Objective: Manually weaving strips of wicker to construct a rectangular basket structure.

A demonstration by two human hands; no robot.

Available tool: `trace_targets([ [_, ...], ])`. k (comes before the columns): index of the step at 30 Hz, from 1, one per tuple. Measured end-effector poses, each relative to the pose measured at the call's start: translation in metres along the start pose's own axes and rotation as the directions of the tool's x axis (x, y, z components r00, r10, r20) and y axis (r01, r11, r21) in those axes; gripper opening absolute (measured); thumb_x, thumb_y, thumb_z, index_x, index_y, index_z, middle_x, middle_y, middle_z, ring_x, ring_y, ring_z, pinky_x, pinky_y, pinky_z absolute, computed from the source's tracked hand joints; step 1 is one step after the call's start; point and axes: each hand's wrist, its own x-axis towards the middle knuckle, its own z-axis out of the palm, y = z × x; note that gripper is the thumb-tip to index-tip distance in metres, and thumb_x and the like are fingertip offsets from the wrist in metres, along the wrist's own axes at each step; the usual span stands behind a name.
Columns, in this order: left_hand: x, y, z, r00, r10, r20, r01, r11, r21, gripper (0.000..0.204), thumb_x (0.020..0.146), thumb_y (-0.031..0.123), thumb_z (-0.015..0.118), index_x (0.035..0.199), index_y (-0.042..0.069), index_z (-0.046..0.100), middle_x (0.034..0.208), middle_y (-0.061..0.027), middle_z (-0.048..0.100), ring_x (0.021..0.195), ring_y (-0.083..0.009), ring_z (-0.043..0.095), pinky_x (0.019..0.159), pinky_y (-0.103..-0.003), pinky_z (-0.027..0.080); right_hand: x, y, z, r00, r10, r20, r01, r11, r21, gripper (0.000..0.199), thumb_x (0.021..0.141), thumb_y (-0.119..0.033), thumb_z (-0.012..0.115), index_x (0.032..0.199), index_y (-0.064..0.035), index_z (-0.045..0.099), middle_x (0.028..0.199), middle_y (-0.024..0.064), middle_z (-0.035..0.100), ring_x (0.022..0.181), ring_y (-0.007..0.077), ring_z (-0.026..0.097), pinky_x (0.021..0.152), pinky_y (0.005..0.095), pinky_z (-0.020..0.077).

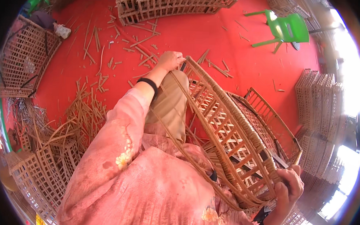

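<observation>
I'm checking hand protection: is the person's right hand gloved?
No, the right hand is bare where it grips the near end of the wicker basket.

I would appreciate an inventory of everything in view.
Woven basket: one, tan, between the hands
Lattice frame: one, brown, right of it
Large wickerwork pieces: two, brown, upper left and top centre
Stacked wickerwork: several, pale brown, right side
Smaller lattice pieces: several, tan, lower left
Loose strips: many, tan, scattered about
Chair: one, green, upper right
Floor: one, red, beneath
Wristbands: at least two, black, both wrists
Top: one, pink, lower centre
Trousers: tan, centre
Left hand: one, bare, at basket's far end
Right hand: one, bare, gripping near corner
</observation>
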Motion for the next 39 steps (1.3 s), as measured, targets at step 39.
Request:
trace_targets([
  [39, -0.088, 0.153, -0.159, 0.935, -0.055, -0.35, -0.149, 0.836, -0.528, 0.043, 0.104, 0.036, 0.049, 0.122, -0.001, 0.058, 0.111, -0.0074, 0.058, 0.098, -0.0146, 0.059, 0.078, -0.03, 0.051, 0.225, -0.064, 0.22, 0.962, -0.263, -0.071, 0.261, 0.965, -0.028, 0.032, 0.08, -0.031, 0.068, 0.093, -0.0018, 0.071, 0.093, 0.0171, 0.069, 0.096, 0.0289, 0.066, 0.089, 0.0426, 0.0432],
])
